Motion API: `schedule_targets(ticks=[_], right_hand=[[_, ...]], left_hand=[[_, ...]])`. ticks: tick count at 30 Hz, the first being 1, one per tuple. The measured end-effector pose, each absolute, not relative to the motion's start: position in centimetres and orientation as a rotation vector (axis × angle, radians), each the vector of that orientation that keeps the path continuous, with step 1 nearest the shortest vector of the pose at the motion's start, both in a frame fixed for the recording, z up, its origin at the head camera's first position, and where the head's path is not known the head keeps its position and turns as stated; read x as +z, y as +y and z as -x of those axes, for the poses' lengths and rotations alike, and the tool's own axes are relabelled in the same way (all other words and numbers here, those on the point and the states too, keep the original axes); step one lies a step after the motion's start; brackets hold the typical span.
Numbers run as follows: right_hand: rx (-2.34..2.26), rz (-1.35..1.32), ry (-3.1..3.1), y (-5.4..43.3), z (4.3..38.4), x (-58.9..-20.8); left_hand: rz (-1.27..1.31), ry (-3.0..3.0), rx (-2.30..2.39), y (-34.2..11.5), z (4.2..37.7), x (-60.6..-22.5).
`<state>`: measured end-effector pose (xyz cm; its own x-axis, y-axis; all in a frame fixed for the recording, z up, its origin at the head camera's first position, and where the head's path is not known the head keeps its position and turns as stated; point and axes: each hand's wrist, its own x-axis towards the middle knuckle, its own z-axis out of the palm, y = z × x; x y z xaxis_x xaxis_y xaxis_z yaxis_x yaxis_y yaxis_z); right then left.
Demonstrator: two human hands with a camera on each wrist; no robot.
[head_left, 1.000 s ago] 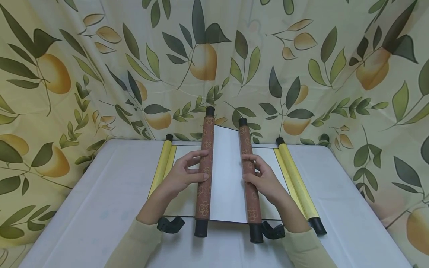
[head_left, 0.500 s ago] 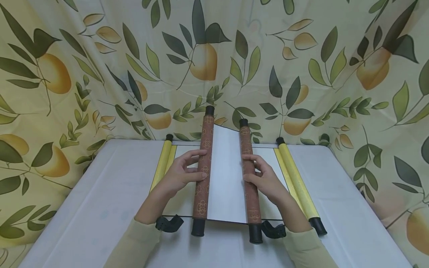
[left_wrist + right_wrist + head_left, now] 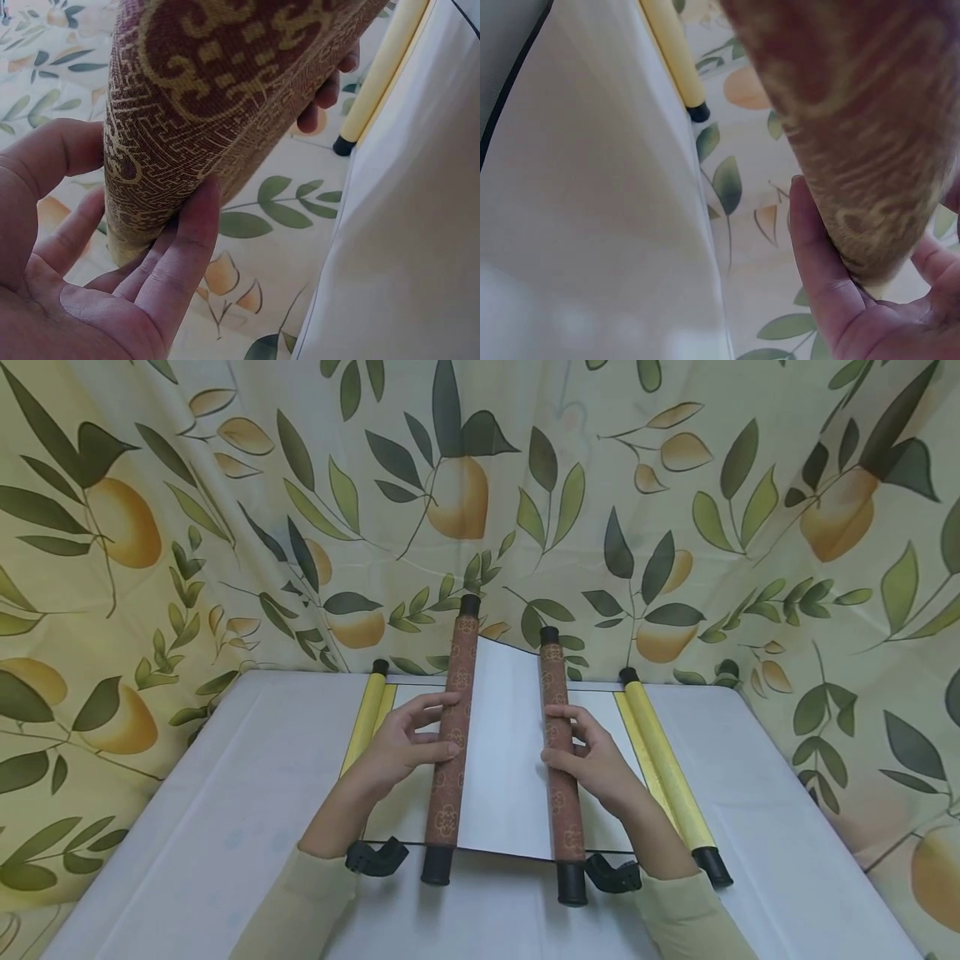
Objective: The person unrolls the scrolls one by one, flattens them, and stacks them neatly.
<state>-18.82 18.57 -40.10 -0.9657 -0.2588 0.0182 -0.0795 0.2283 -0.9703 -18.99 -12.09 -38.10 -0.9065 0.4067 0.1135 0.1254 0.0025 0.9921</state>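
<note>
A scroll with reddish-brown brocade backing and black end knobs is held partly unrolled, its white sheet [image 3: 506,752] stretched between two rolls. My left hand [image 3: 405,739] grips the left roll [image 3: 447,802], thumb and fingers round its middle. On the other side, my right hand [image 3: 596,764] grips the right roll [image 3: 566,810] in the same way. Close up in the left wrist view, gold patterns show on the brocade [image 3: 202,82]. The brocade [image 3: 862,142] is blurred in the right wrist view, with fingers on both sides of it.
Below lies an opened scroll with a yellow left roll [image 3: 363,718] and a yellow right roll [image 3: 675,768], on a white-covered table [image 3: 772,827]. A black curved piece [image 3: 377,857] shows by the left wrist, another [image 3: 613,872] by the right. A fruit-patterned curtain [image 3: 480,577] hangs behind.
My left hand has shifted slightly left with its roll, so more white sheet shows between the two rolls. My right hand and its roll have barely moved.
</note>
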Motion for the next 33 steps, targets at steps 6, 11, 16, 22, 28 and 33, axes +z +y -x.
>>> schedule_targets(ticks=[6, 11, 16, 22, 28, 33], right_hand=[[-1.826, 0.312, 2.354, 18.7, 18.8, -40.3], [-1.826, 0.306, 2.346, 18.7, 18.7, -40.4], [-1.835, 0.292, 2.344, 18.8, 18.7, -40.4], [-1.840, 0.303, 2.336, 19.1, 18.7, -40.1], [-1.797, 0.342, 2.359, 19.5, 18.8, -39.7], [-1.773, 0.365, 2.364, 19.7, 19.1, -39.2]], left_hand=[[-0.555, 2.062, 2.006, -12.2, 19.0, -38.0], [-0.564, 2.050, 2.012, -12.4, 19.0, -38.0], [-0.572, 2.043, 2.015, -12.6, 19.0, -38.0], [-0.562, 2.055, 1.999, -12.6, 18.9, -37.8], [-0.566, 2.069, 1.989, -12.5, 19.0, -37.8], [-0.551, 2.085, 1.983, -12.6, 19.0, -37.8]])
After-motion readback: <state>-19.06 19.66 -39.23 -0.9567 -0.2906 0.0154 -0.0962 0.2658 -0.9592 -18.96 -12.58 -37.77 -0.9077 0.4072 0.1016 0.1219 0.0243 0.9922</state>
